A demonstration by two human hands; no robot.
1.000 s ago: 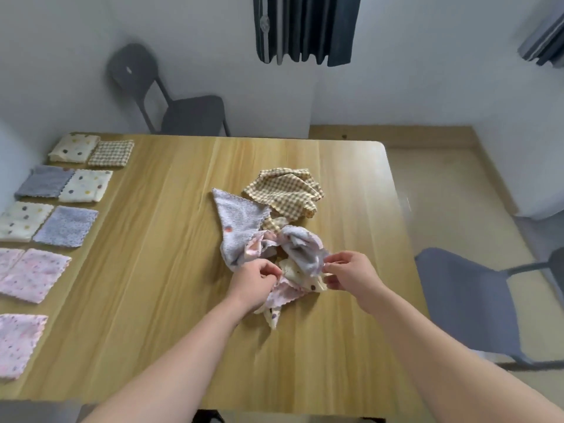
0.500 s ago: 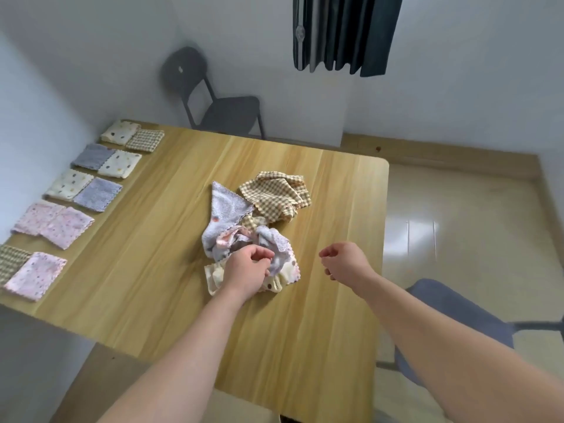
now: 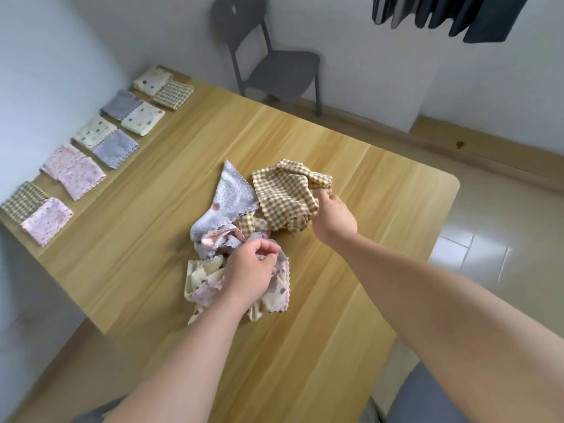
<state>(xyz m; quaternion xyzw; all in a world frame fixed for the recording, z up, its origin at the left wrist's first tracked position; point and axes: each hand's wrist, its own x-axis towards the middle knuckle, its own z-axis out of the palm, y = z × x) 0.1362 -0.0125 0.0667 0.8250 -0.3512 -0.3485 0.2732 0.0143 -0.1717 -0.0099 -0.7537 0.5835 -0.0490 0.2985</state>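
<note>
- Wooden table (image 3: 335, 346) fills your view, set into a corner of white walls, with a grey chair (image 3: 274, 68) at its far side and dark curtains (image 3: 457, 13) hanging top right.
- Along the table's left edge you've got a row of folded cloths (image 3: 116, 148) laid flat in pairs: cream dotted, checked, grey and pink.
- Mid-table sits the loose heap of cloths (image 3: 225, 239), all crumpled together, well apart from that folded row.
- On the far right of the heap is the brown checked cloth (image 3: 283, 196), bunched and partly lifted.
- Just beside it, on its left, a grey cloth (image 3: 232, 193) spreads out with one corner pointing away from you.
- Nearest you lies the cream dotted cloth (image 3: 201, 276), rumpled, tangled with a pink one.
- Your right hand (image 3: 334, 219) reaches in, fingers curled, and pinches the checked cloth at its right edge.
- Your left hand (image 3: 251, 271) rests on the near end of the heap, over the cream dotted cloth, fingers curled; whether they actually grip any fabric, I can't tell.
</note>
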